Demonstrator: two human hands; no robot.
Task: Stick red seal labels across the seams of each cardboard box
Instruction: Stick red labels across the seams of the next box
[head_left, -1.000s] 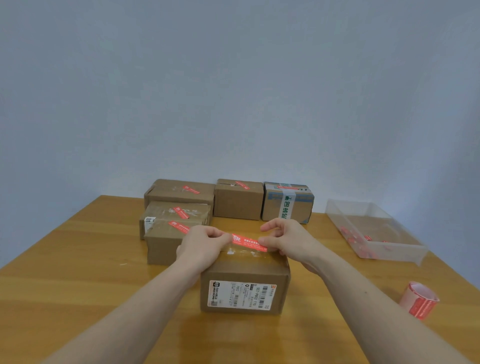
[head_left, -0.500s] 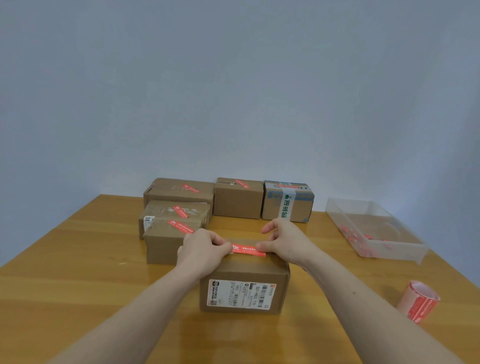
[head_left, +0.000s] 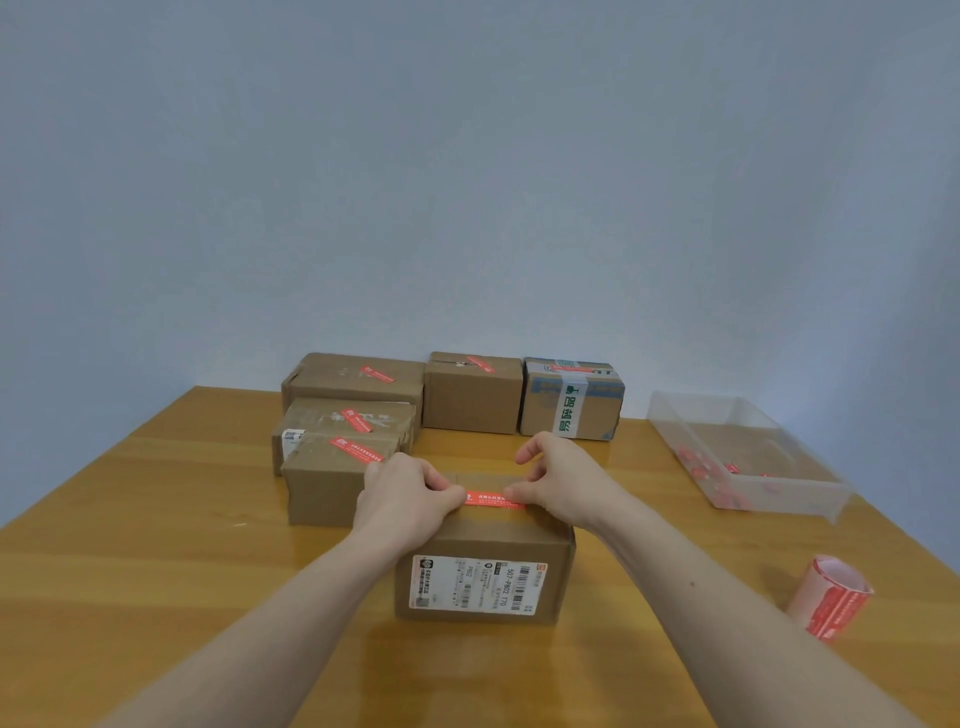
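The cardboard box (head_left: 485, 566) being sealed stands on the near middle of the wooden table (head_left: 130, 545), its white shipping label (head_left: 478, 584) facing the viewer. Five more boxes stand beyond it. At the far left a wide flat box (head_left: 358, 382) sits by the wall, with a second flat box (head_left: 348, 423) in front of it and a third box (head_left: 332, 480) nearer still, just left of the box being sealed. At the far middle is a plain brown box (head_left: 472, 395), and just to its right a box with printed tape (head_left: 571, 402) bearing green characters. Each of these five carries a red seal on its top.

On the right side of the table lies a clear plastic tray (head_left: 779, 491) with small red scraps on its floor. Near the right edge, closer to the viewer, lies a roll of red labels (head_left: 831, 600) on its side.

On the near box's top, a red seal label (head_left: 491, 500) lies flat across the taped seam, running left to right. The left hand (head_left: 405, 499) rests on the box top at the label's left end, fingers curled, with thumb and forefinger pinched together on that end. The right hand (head_left: 563, 480) is at the label's right end, its thumb and forefinger pinching it there while the other fingers are raised and slightly spread above the box.
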